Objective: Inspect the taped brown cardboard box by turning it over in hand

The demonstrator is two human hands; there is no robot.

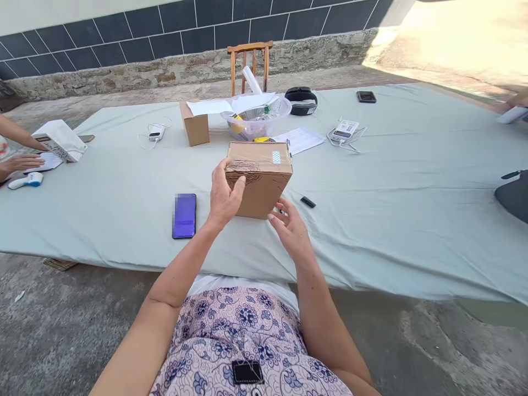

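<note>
A closed brown cardboard box (264, 176) stands on the pale green cloth (371, 220) in front of me. My left hand (223, 195) grips its near left corner, thumb on the front face and fingers round the top edge. My right hand (291, 225) hovers just below the box's lower right corner, fingers spread and holding nothing. A small black object (307, 202) lies on the cloth just right of the box. A phone with a purple screen (184, 215) lies to the left of my left hand.
Behind the box stand a clear plastic bowl (256, 118) with items, a smaller cardboard box (194, 126), papers (299, 139), a power bank with cable (345, 131) and a wooden chair (249, 63). Another person's hands (18, 162) work at the far left by a white packet (60, 140).
</note>
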